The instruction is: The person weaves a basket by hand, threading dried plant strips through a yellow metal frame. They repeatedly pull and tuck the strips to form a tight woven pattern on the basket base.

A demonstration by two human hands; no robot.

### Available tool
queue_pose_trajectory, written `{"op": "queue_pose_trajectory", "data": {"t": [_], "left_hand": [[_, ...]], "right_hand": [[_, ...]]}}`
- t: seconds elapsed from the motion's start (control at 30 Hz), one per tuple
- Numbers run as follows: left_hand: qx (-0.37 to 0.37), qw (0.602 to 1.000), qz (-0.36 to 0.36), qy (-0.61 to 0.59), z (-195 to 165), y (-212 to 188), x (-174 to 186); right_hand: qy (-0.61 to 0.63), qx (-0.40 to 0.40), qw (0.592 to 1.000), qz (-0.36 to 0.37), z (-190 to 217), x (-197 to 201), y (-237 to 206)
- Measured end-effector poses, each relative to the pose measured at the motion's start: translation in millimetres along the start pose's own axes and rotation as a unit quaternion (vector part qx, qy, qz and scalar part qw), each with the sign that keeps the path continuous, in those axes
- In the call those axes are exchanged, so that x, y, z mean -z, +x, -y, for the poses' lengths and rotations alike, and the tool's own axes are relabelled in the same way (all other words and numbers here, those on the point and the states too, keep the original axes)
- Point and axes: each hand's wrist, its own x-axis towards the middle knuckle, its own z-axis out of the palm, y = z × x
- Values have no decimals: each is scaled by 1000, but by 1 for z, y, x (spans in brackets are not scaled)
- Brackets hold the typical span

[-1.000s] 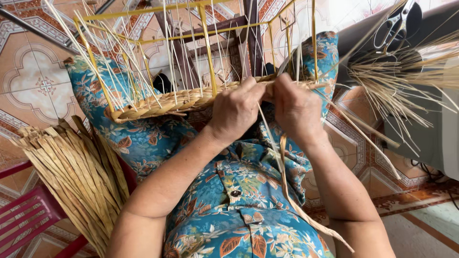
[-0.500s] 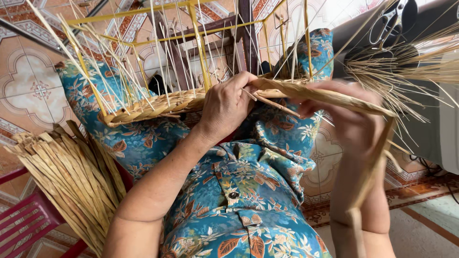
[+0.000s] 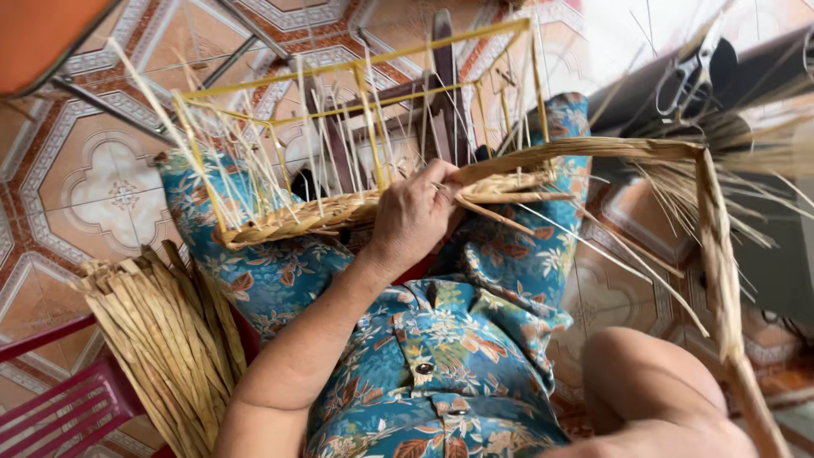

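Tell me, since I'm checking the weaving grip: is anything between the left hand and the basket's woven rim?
Nothing visible. The left hand rests directly on the woven rim of the basket, fingers pressed where the straw strand leaves it. The right hand is out of view.

- We count one half-woven basket point(image 3: 373, 203) on a yellow frame.
- We count one bundle of flat straw strips point(image 3: 170, 339).
- We count one pair of scissors point(image 3: 691, 72).
- We see one hand point(image 3: 411, 220) in view.
- We count one long straw strand point(image 3: 644, 153).
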Motion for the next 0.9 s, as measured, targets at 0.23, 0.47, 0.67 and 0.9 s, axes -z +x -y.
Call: {"op": "queue_pose_trajectory", "data": {"t": [0.23,0.47,0.67,0.9], "left_hand": [[2,1000,-13,-29,4,0,-7],[-1,1000,-11,-12,6,-4,-10],[8,999,-13,-47,-1,-6,-1],[-43,999,-15,-13,1,-10,-2]], "right_hand": [[-101,2,989,-104,3,1,13],[-636,-333,646,-259,-78,14,-46],[-736,-344,539,-224,-102,22,-55],[-485,-417,713,-288,-87,15,-56]]}}
